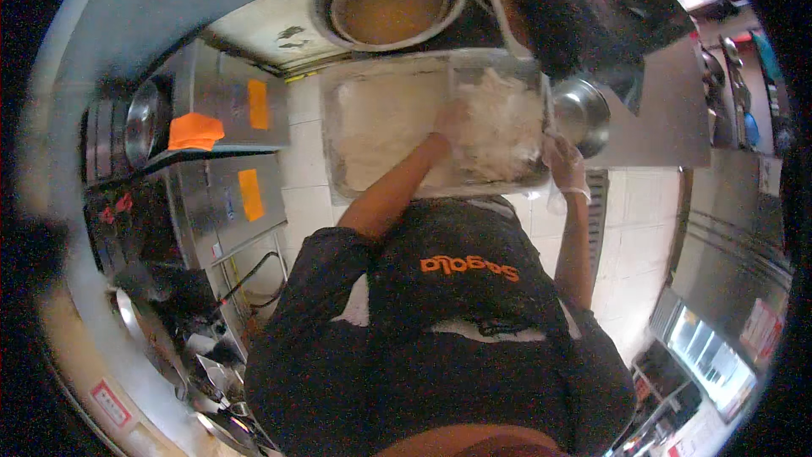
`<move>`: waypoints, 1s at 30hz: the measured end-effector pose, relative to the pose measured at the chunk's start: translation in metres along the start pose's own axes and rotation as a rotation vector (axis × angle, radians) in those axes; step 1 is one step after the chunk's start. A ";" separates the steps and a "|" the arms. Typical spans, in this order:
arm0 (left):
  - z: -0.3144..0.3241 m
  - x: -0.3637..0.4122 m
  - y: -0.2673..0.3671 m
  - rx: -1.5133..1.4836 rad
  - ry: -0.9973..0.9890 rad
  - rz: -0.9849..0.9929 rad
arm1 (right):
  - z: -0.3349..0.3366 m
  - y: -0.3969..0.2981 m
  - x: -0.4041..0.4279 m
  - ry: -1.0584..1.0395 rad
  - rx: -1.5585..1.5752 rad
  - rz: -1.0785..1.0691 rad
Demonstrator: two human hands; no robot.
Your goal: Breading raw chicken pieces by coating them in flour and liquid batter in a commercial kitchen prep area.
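Observation:
A large clear tub [387, 120] of pale flour-like powder lies before me. In its right part, past a thin upright edge, are pale coated pieces [498, 114], too blurred to name. My left hand [451, 122] reaches into the tub near that edge. It is blurred and partly lost against the powder, so its fingers cannot be made out. In a clear plastic glove, my right hand [564, 162] grips the right rim of the tub. Just beyond that hand is a round steel bowl [580, 115].
Behind the tub stands a wide metal basin [387, 3] with brownish contents. Dark plastic sheeting [590, 19] hangs over the steel counter [660, 108] at right. Steel cabinets [235, 101] with orange labels and an orange folded cloth [195, 131] are at left. White tiles [307, 158] cover the floor.

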State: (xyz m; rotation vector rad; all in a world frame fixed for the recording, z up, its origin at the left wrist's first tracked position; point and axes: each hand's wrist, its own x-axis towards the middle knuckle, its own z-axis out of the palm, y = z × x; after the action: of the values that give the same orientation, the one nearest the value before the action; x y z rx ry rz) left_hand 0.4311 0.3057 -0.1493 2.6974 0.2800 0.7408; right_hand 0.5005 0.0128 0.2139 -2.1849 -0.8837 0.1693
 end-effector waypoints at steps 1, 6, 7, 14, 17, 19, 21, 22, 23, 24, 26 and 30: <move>-0.013 0.015 0.040 -0.503 -0.347 -0.216 | -0.005 0.021 -0.024 0.055 -0.074 0.106; -0.242 0.110 0.137 -1.377 -0.331 -1.189 | -0.001 0.076 -0.061 0.295 0.346 0.557; -0.249 0.099 0.121 -1.370 -0.317 -1.189 | 0.005 0.063 -0.052 0.300 0.339 0.489; -0.280 0.066 0.083 -1.677 0.209 -1.110 | 0.068 -0.031 -0.012 -0.354 -0.299 0.215; -0.303 0.067 0.105 -1.680 0.333 -1.109 | 0.089 -0.027 -0.006 0.016 -0.365 0.399; -0.312 0.058 0.100 -1.698 0.392 -1.164 | 0.085 0.018 0.002 -0.190 -0.534 0.418; -0.312 0.029 0.081 -1.610 0.236 -0.972 | 0.084 0.035 -0.002 -0.415 -0.699 0.418; -0.319 0.027 0.081 -1.598 0.264 -0.977 | 0.083 0.034 -0.001 -0.595 -0.891 0.261; -0.325 0.027 0.081 -1.806 0.363 -1.005 | 0.082 0.034 0.001 -0.767 -1.080 0.089; -0.322 0.040 0.090 -2.050 0.413 -1.014 | 0.096 0.087 -0.013 -0.510 -0.774 0.210; -0.306 0.066 0.103 -2.020 0.345 -1.081 | 0.108 0.193 -0.051 0.024 -0.070 0.225; -0.308 0.018 0.071 -1.789 0.474 -1.093 | 0.065 0.006 0.030 -0.367 0.490 0.514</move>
State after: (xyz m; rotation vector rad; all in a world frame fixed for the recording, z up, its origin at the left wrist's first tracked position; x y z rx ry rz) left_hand 0.2917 0.3252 0.1341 0.4939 0.6519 0.6397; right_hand 0.5016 0.0686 0.1685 -1.8879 -0.3831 0.9568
